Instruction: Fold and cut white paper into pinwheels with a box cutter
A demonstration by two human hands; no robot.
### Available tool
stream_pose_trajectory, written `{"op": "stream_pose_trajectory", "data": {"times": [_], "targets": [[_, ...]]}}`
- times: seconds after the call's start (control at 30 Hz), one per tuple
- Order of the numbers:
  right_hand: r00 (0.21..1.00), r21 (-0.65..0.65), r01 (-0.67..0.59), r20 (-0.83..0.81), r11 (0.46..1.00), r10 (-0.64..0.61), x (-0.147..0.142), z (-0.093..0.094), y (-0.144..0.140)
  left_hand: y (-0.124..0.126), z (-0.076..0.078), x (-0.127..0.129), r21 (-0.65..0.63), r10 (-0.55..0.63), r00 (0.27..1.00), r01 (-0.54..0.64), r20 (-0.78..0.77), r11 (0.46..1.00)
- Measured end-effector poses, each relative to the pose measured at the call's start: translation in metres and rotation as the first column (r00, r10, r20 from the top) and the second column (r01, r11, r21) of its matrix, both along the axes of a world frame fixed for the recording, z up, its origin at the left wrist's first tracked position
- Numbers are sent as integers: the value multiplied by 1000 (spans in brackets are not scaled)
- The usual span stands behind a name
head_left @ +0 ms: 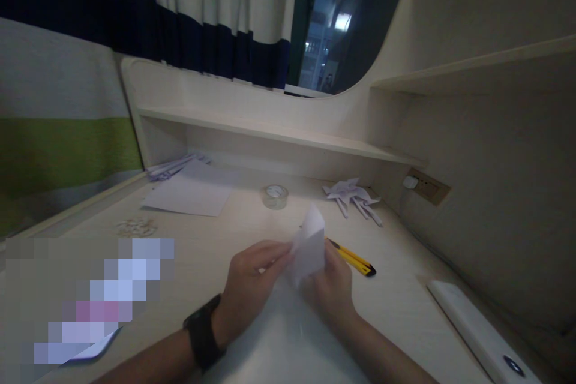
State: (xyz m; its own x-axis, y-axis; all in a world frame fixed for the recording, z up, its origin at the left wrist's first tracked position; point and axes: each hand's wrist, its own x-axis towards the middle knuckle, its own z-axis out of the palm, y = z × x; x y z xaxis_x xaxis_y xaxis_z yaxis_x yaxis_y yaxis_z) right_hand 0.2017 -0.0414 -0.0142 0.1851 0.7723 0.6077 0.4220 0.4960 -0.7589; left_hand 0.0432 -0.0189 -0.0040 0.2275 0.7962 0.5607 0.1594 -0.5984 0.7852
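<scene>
Gripping folded white paper (309, 244), right hand (330, 291) half hidden, left hand (249, 288) blurred

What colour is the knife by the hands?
Yellow and black knife, seen in the head view.

Two bare forearms reach in from the bottom edge and meet near the middle of the view. The left hand (249, 288) — a dark watch (203, 331) strapped on its wrist — is curled, knuckles up, fingertips pinched together toward the right. The right hand (330, 288) sits just beside it, fingers bent and closed — thumb side facing the left.
</scene>
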Motion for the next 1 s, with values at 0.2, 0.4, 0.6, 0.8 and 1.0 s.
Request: {"op": "stream_pose_trajectory", "data": {"times": [0.2, 0.4, 0.6, 0.8, 1.0], "targets": [[991, -158, -48, -135, 986, 26, 1, 0, 3, 0, -1, 0, 36, -1, 1000, 1, 9, 999], [979, -158, -118, -186, 980, 87, 6, -10, 7, 0, 1, 1, -6, -33, 999, 33, 10, 999], [993, -146, -64, -104, 987, 49, 1, -3, 1, -1, 0, 0, -12, -47, 999, 47, 7, 999], [997, -46, -24, -70, 999, 21, -1, 3, -4, 0, -2, 0, 7, -5, 997, 6, -78, 1000], [998, 39, 42, 49, 998, -44, -2, 4, -5, -1, -2, 1, -39, -34, 995, 31, -89, 999]]}}
